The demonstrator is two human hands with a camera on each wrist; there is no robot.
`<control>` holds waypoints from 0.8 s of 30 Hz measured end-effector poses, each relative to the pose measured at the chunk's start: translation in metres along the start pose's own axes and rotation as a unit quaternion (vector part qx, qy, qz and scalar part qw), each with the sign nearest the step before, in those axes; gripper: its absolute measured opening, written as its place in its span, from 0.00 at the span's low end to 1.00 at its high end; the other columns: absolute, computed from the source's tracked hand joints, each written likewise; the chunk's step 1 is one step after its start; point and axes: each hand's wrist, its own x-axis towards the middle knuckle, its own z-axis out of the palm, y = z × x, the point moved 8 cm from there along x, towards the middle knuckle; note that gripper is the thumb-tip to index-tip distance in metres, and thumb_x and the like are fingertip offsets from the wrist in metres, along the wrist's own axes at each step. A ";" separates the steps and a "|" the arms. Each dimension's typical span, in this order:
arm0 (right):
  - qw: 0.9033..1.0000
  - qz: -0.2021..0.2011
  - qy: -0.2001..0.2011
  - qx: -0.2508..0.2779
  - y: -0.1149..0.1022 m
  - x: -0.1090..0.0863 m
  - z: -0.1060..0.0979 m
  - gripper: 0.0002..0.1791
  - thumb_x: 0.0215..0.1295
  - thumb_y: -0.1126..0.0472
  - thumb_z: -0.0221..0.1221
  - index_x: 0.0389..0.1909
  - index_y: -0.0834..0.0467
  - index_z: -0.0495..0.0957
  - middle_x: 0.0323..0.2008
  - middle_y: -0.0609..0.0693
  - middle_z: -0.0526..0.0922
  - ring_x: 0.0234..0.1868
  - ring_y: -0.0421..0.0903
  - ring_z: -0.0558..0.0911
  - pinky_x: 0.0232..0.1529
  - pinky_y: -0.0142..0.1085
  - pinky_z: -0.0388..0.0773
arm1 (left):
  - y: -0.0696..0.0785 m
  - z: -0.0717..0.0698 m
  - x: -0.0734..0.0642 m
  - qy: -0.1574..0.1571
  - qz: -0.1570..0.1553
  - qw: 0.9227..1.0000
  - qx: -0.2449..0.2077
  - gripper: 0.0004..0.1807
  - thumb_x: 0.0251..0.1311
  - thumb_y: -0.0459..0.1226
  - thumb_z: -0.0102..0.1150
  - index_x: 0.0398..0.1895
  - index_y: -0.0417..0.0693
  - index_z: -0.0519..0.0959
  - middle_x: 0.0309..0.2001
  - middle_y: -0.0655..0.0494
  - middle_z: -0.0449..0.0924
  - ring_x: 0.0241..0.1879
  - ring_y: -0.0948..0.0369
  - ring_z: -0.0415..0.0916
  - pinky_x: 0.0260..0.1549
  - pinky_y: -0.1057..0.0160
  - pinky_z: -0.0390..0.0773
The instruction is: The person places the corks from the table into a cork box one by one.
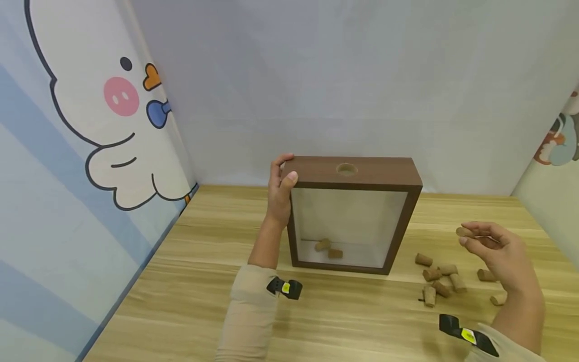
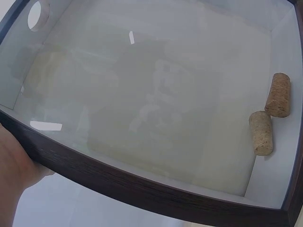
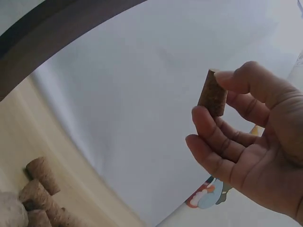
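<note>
A brown wooden box frame with a clear front stands upright on the table, a round hole in its top. My left hand grips its upper left corner, thumb at the front edge and fingers over the top. Inside, two corks lie on the white floor of the box. To the right of the box, my right hand pinches a cork between thumb and fingertips, raised above the table. Several loose corks lie below and left of that hand.
The wood-grain table runs back to a pale wall. A cartoon-printed panel borders the left side, and another printed panel borders the right. Two more corks lie near the right wrist.
</note>
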 end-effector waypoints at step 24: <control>0.952 -0.212 0.046 0.214 -0.121 0.011 0.013 0.16 0.57 0.82 0.52 0.48 0.77 0.70 0.35 0.55 0.79 0.34 0.43 0.80 0.40 0.28 0.74 | 0.001 -0.002 -0.001 0.002 -0.002 1.000 0.004 0.35 0.53 0.51 0.46 0.59 0.39 0.59 0.64 0.50 0.53 0.58 0.57 0.50 0.53 0.53 0.52</control>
